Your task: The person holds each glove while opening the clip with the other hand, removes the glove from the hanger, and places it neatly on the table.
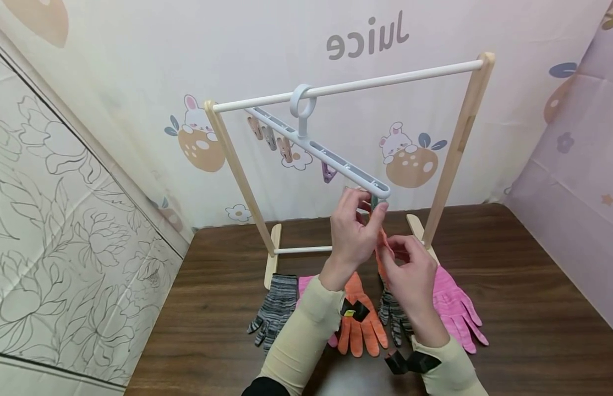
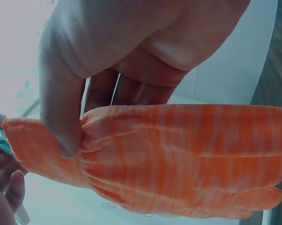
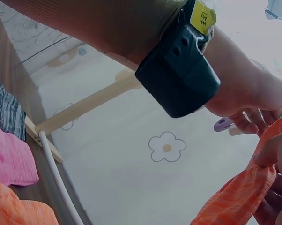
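An orange knitted glove point(image 2: 188, 154) hangs from near the end of a pale clip hanger point(image 1: 343, 165), its cuff close to a green clip point(image 1: 374, 202). My left hand point(image 1: 353, 234) grips that clip under the hanger's front end; in the left wrist view its fingers show at the left edge around the clip. Lower down, my right hand point(image 1: 410, 269) pinches the glove just below the cuff, thumb on the near side. Whether the clip bites the cuff I cannot tell.
The hanger hooks over the white bar point(image 1: 395, 80) of a wooden-sided rack. Several clips point(image 1: 284, 148) and a purple clip point(image 1: 328, 172) dangle from it. On the table lie grey striped point(image 1: 282, 302), pink point(image 1: 455, 308), orange point(image 1: 361, 324) and dark striped point(image 1: 393, 316) gloves.
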